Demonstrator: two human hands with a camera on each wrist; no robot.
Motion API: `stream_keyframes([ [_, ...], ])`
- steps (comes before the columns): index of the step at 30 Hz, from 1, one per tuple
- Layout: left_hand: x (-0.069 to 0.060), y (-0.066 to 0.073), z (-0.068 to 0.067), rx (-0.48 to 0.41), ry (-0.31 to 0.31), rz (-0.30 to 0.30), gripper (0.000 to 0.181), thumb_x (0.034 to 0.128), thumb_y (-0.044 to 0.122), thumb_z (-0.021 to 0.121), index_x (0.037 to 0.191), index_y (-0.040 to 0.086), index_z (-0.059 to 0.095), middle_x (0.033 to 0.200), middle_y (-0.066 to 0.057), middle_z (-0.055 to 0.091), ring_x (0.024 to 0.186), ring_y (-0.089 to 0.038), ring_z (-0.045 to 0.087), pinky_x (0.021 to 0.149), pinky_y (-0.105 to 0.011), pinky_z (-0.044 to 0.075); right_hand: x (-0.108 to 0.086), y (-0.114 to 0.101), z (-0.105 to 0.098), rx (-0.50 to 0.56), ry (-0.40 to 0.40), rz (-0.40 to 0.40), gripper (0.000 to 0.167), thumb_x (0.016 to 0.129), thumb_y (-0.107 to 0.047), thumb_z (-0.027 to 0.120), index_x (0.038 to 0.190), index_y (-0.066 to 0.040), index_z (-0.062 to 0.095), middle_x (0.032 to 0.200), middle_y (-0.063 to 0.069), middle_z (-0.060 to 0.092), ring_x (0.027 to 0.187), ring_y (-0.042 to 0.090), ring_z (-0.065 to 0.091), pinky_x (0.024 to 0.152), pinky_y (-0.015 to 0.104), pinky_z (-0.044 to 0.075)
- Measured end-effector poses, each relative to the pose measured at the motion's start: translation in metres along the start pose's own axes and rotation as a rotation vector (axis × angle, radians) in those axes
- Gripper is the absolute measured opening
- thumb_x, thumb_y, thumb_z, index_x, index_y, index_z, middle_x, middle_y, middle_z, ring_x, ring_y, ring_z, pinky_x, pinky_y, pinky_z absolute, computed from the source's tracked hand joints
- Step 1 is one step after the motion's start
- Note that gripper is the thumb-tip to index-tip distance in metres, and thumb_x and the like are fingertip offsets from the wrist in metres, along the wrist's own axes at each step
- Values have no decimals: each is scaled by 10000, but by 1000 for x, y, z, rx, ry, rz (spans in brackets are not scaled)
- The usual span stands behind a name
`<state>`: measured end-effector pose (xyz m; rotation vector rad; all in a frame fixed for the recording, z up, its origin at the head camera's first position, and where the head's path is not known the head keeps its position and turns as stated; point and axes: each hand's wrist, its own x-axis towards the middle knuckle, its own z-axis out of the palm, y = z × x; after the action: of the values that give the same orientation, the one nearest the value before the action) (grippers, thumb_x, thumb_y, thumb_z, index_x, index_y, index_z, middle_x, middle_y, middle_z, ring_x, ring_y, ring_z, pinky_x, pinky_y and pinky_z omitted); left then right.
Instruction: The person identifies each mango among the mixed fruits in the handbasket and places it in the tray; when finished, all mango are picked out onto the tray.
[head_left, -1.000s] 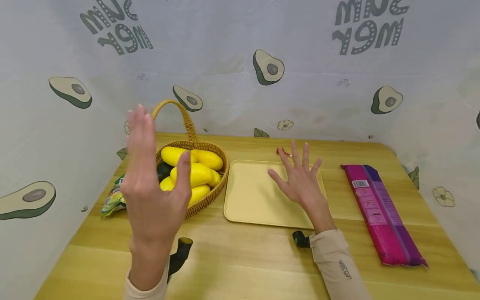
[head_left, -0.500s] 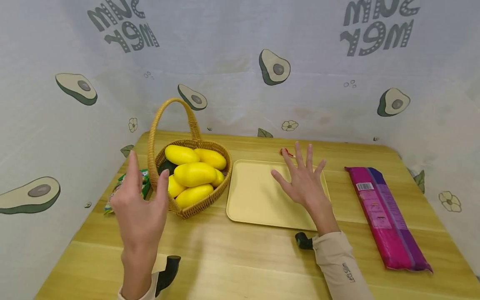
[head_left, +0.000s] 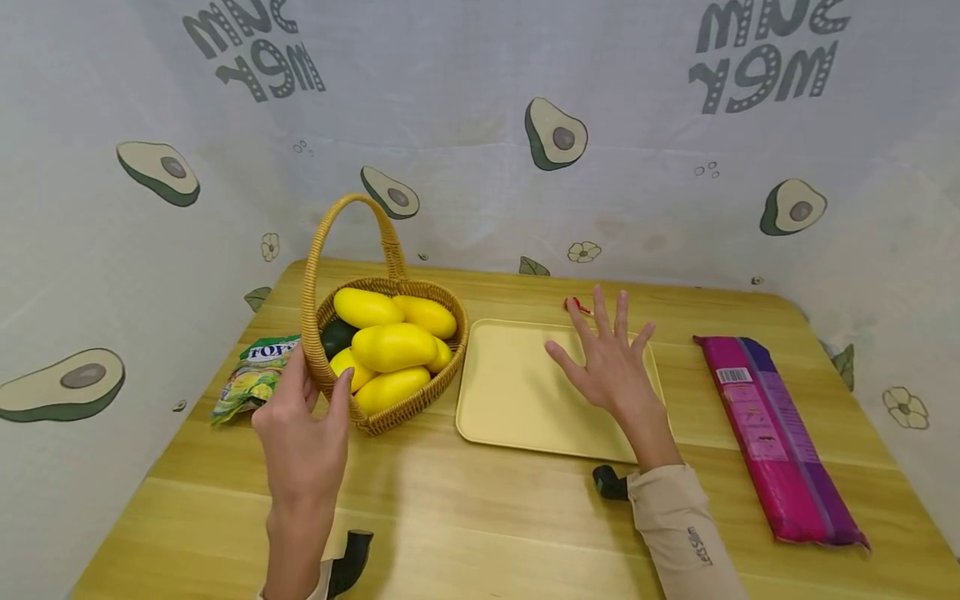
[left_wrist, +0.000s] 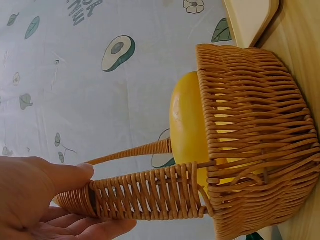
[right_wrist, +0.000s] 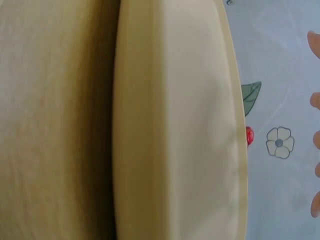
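Note:
My left hand (head_left: 303, 450) is at the near side of the wicker basket (head_left: 408, 410). Its thumb and fingers lie on either side of the basket's arched handle (left_wrist: 145, 192), with the fingers fairly straight. Inside the basket are several yellow mangoes (head_left: 393, 347) and a dark green rounded thing (head_left: 339, 335), partly hidden. My right hand (head_left: 617, 375) is spread with fingers apart over the beige tray (head_left: 502, 392), holding nothing. In the right wrist view only its fingertips (right_wrist: 315, 100) show at the edge.
A green FOX'S candy bag (head_left: 251, 379) lies left of the basket. A long pink and purple packet (head_left: 772, 442) lies on the right of the wooden table (head_left: 465, 517). Behind the tray is a small red thing with a pale stick (head_left: 576, 305). A patterned curtain (head_left: 450, 108) hangs behind.
My left hand has come down from raised in front of the basket, then moved up and right to its handle. My right hand has stayed spread over the tray. The view has shifted slightly.

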<state>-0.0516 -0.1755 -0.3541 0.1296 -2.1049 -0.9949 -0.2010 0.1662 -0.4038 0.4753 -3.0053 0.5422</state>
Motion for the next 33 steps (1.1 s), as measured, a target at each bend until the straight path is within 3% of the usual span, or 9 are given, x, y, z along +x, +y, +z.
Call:
stream_keyframes([
  [5,-4,-3,1,11,5,4,527,903,-105,814,1395,-138,628,1246,-315,732,1153,-443,728,898,-369,586,3,-4,-4,8,8,-24,872,1090,-650,473,1742,-148,188,1801,182,-112,1616,479,-222,1176,892,-86],
  [10,-5,-4,1,8,9,22,473,915,-95,808,1358,-139,647,1201,-314,748,1115,-443,745,873,-396,596,11,-11,-15,146,-1,-96,919,1074,-556,619,1747,-138,154,1804,192,-64,1652,473,-38,1248,797,194],
  [13,-5,-5,1,16,12,33,444,914,-95,808,1328,-146,654,1165,-313,758,1090,-442,754,871,-372,598,18,-19,-25,210,10,-173,943,1047,-426,730,1740,-107,175,1802,197,82,1638,466,159,1257,721,296],
  [18,-5,-6,0,35,7,39,377,913,-89,811,1253,-152,660,1102,-300,771,1083,-425,763,908,-123,547,26,-38,-37,257,77,-393,902,951,-194,864,1676,-28,354,1697,198,407,1530,431,439,1240,620,408],
  [21,-6,-7,0,38,4,36,407,912,-93,811,1280,-160,654,1111,-309,766,1083,-428,762,913,-125,541,28,-53,-41,320,96,-525,854,885,-131,915,1610,-13,480,1598,183,549,1450,392,553,1190,563,490],
  [26,-5,-9,1,32,-9,42,385,910,-99,809,1258,-155,652,1082,-300,769,1088,-417,764,899,-296,595,36,-80,-44,449,14,-642,760,837,-113,944,1514,-18,612,1501,138,650,1329,339,671,1119,471,571],
  [33,-3,-11,2,20,-20,48,350,915,-96,803,1228,-146,653,1067,-297,765,1101,-411,760,908,-327,596,61,-117,-38,594,-155,-743,623,852,-78,925,1429,-25,694,1426,107,708,1286,310,703,1095,430,591],
])
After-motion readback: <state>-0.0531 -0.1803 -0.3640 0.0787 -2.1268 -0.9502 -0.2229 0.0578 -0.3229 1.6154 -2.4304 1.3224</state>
